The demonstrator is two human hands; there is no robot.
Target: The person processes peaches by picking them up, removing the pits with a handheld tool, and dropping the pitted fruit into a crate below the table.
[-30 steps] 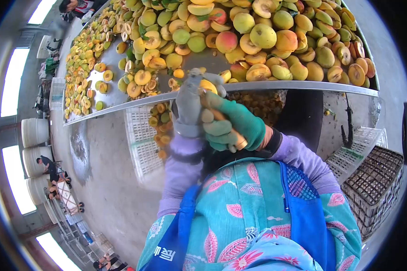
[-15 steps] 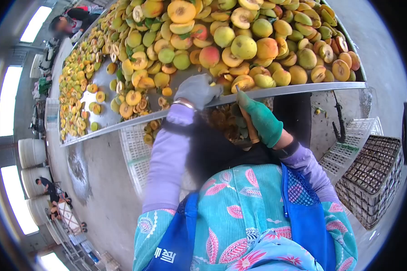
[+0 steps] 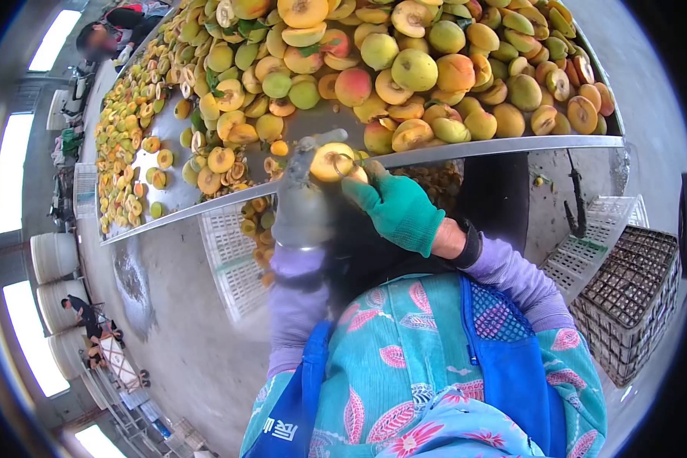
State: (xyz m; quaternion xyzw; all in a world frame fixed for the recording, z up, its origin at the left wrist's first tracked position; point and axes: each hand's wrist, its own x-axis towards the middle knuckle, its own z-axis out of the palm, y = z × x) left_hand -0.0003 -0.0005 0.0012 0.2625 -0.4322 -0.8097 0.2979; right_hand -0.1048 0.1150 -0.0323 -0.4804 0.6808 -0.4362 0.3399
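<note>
My left hand, in a grey glove and smeared by motion, holds a halved peach with its cut face up, just over the front edge of the metal table. My right hand, in a green glove, is closed on a pitting knife. The knife's thin curved metal tip is at the cut face of the peach half; its handle is mostly hidden by my fingers. Beyond both hands lies a heap of whole and halved peaches.
A metal table rim runs across in front of me. Below it stands a white crate beside peach pieces. To the right are a tilted white basket and a dirty crate. Other people are at the far left.
My left hand has come back from the heap with a peach half. My right hand has moved left and turned, bringing the pitting knife's tip to the fruit.
</note>
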